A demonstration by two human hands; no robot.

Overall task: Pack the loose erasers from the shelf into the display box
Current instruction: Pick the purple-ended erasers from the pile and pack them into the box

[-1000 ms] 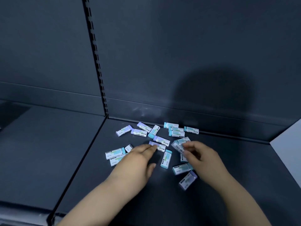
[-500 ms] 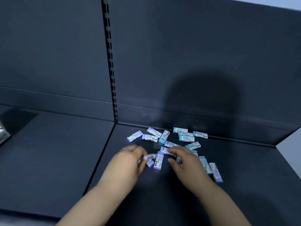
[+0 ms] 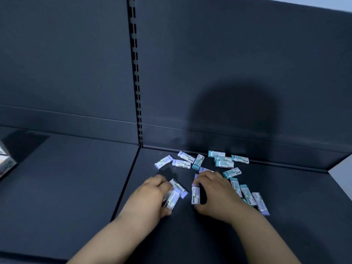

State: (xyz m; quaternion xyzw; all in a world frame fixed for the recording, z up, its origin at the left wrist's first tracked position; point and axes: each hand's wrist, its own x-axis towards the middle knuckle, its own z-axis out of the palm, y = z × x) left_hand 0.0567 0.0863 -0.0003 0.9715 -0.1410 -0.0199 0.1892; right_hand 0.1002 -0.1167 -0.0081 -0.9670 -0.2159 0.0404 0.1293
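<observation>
Right grip (image 3: pixel 215 195) newly closed on a rectangular paper-sleeved eraser (image 3: pixel 195 195), left grip (image 3: pixel 150 197) clutching two erasers (image 3: pixel 174 197)

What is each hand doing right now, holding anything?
Left hand: closed, gripping a small bunch of erasers.
Right hand: closed, pinching one eraser.

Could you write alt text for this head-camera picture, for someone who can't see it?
Two bare hands gather small erasers on a dark shelf: the left hand holds a few, the right hand grips one. More lie scattered behind them; a box corner shows far left.
</observation>
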